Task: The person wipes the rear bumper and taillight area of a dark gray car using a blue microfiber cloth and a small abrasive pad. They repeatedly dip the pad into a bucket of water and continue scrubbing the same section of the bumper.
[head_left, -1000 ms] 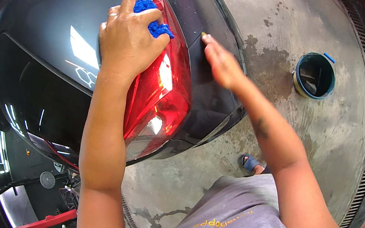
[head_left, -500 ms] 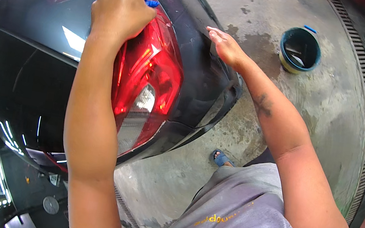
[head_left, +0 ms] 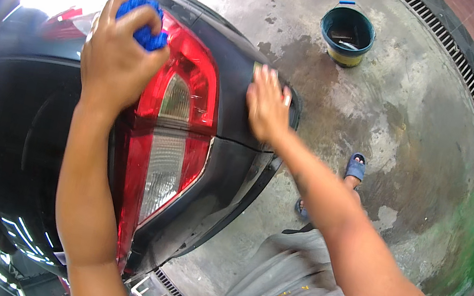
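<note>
While left hand point(head_left: 114, 52) curls round bunched, nubbly blue cloth point(head_left: 151, 39) at upper left of taillight point(head_left: 206, 96), right hand point(head_left: 269, 106) lies over dark panel point(head_left: 232, 113) right of taillight, fingers straight; whether gripping yellowish piece point(head_left: 256, 68), cannot tell.

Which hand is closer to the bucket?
Right. The right hand is at the dark car panel, below and left of the bucket in the picture; the left hand, gripping a blue cloth, is farther off, beyond the red tail light.
</note>
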### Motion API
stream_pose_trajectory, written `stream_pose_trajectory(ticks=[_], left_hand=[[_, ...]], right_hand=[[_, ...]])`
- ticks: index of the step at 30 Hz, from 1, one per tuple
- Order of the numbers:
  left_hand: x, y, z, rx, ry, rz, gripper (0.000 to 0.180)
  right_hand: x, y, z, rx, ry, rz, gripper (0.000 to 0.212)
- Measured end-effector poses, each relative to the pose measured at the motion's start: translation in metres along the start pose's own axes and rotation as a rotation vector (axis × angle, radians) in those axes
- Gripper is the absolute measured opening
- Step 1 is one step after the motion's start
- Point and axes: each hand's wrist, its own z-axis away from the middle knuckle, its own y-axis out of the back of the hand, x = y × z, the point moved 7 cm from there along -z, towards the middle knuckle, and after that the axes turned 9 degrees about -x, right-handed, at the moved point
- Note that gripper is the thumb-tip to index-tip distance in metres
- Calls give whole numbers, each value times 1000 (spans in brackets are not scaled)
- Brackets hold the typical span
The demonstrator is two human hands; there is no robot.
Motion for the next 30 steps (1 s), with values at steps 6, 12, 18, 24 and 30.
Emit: stream_pose_trajectory(ticks=[6,12,18,24,30], left_hand=[[-10,-23,1,-15,46,-5,23],[-6,-21,-17,-53,40,56,24],[-16,-28,-4,-73,14,63,25],[-14,-33,-16,-62,-52,32,26],[-27,-38,-7,-110,-44,79,28]], right_hand=[[-28,-39,98,-2,70,-106,70],[13,-5,18,76,-27,-68,66],[4,-47,115,-73,360,-190,68],[49,-56,112,-274,730,186,74],[59,-59,110,-314,858,213,80]])
